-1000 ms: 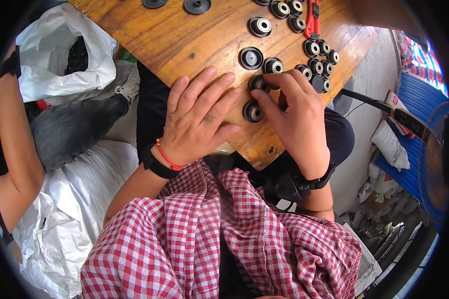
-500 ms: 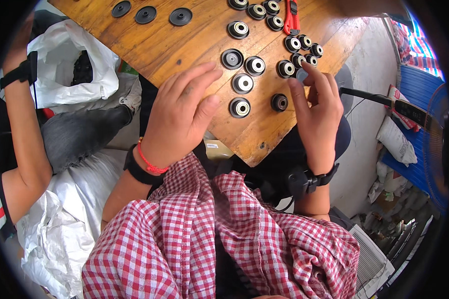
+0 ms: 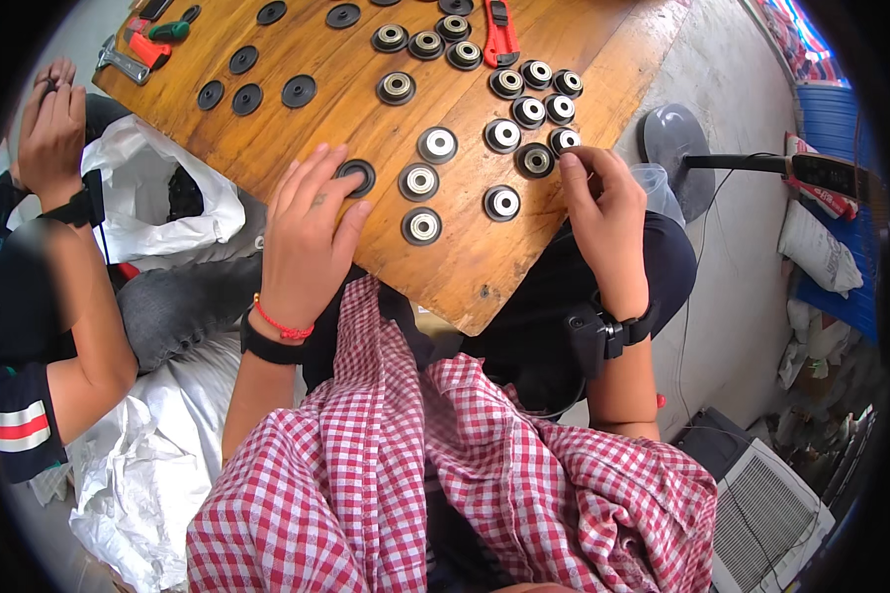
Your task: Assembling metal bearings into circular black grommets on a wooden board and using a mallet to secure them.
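My left hand (image 3: 307,217) lies palm down over the table's near left edge, fingers stretched out. Its fingertips touch a black plastic disc (image 3: 359,178) that carries no metal bearing. My right hand (image 3: 606,203) is at the right edge, thumb and forefinger closed on the near rim of a black wheel with a metal bearing (image 3: 563,139); its other fingers are curled. Beside that stands another bearing wheel (image 3: 535,160), darker in the middle. Several similar wheels form a cluster beyond. Between my hands are more bearing wheels (image 3: 419,181), and a single one (image 3: 501,203) lies nearer.
A red utility knife (image 3: 501,35) lies farther back on the wooden table (image 3: 465,282). Bare black discs (image 3: 300,91) and hand tools (image 3: 150,47) occupy the far left. A clear plastic cup (image 3: 658,188) is beside my right hand. Another person's arm (image 3: 94,316) and white sacks (image 3: 158,415) are at left.
My left hand now touches the bare black disc and the disc has shifted left and nearer among the wheels. My right hand's fingers have closed at a bearing wheel. The whole view has shifted.
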Available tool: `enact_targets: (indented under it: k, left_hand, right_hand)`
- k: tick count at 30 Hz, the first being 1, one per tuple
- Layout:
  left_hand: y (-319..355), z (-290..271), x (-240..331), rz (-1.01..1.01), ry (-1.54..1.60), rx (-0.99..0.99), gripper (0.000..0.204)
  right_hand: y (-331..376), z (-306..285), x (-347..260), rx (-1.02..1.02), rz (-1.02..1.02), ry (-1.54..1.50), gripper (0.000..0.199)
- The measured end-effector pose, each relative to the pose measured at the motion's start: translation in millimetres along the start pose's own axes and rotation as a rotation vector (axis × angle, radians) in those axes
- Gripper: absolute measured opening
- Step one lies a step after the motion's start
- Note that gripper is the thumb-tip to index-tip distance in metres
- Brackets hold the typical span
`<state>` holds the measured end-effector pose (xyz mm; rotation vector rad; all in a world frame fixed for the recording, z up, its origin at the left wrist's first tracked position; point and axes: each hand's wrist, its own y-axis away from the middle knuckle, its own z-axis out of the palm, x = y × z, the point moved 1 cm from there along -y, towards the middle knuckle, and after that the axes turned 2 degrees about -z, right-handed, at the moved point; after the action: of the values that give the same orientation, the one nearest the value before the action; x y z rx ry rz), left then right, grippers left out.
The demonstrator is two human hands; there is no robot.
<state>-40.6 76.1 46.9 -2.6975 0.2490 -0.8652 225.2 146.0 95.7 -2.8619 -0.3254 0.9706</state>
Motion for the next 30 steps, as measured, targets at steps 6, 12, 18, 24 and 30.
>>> enact_targets:
  k: [6, 12, 18, 24, 30]
  left_hand:
    - [8.2, -8.7, -1.5, -0.041, 0.038, 0.119, 0.021]
    - [7.8, -25.9, 24.6, -0.432, 0.626, 0.180, 0.041]
    - [14.2, -11.7, 50.6, -0.530, 1.003, 0.150, 0.034]
    - [14.8, -9.3, 81.4, -0.448, 1.080, -0.143, 0.021]
    - [5.4, -19.3, 98.9, -0.216, 0.805, -0.266, 0.023]
  right_hand:
    - [-10.2, -17.7, -13.3, 0.156, 0.040, -0.134, 0.017]
    - [-15.0, -39.3, -38.4, 0.164, 0.021, -0.194, 0.015]
    - [-20.9, -89.0, -24.6, 0.433, 0.018, -0.348, 0.020]
    - [1.6, -173.8, 24.2, 0.775, 0.149, -0.600, 0.024]
    - [64.9, -126.8, 203.0, 0.428, 0.627, -0.589, 0.026]
